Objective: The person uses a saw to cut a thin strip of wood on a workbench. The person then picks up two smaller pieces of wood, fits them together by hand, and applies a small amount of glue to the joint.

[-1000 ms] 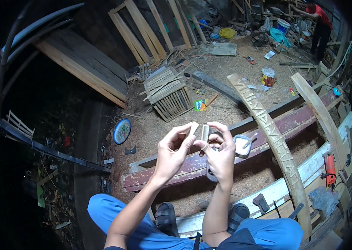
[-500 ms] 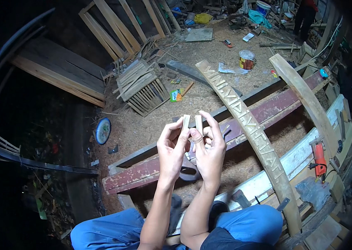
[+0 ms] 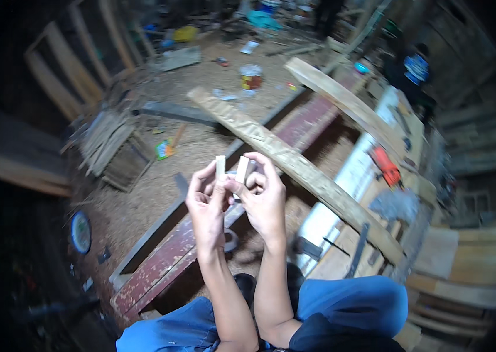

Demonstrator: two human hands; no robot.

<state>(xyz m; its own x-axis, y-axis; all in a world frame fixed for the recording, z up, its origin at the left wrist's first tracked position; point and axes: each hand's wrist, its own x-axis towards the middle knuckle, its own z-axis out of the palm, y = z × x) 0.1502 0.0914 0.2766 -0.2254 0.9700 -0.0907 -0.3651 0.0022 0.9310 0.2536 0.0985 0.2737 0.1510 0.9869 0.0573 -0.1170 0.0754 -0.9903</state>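
My left hand (image 3: 204,199) pinches a small wooden block (image 3: 220,166) upright between thumb and fingers. Close beside it, my right hand (image 3: 265,205) grips a second small wooden block (image 3: 241,169), tilted slightly. A narrow gap separates the two blocks, and my thumbs nearly meet below them. Just past my right hand, a long carved wooden board (image 3: 283,149) with raised strips lies across the beams. Under my wrists runs a worn dark red beam (image 3: 160,274). A greyish rounded handle-like object (image 3: 231,240) shows partly behind my forearms.
A second plank (image 3: 342,98) lies beyond the carved board. To the right are a red power tool (image 3: 385,166), a clear plastic bag (image 3: 396,204) and a white-painted beam (image 3: 321,226). A slatted crate (image 3: 120,155) and a paint bucket (image 3: 250,77) stand on the sawdust floor. Another person (image 3: 415,70) is at the far right.
The view has swung to the right, so the surroundings shift left and more of the right side shows. Both hands still hold the blocks, which now stand slightly farther apart.
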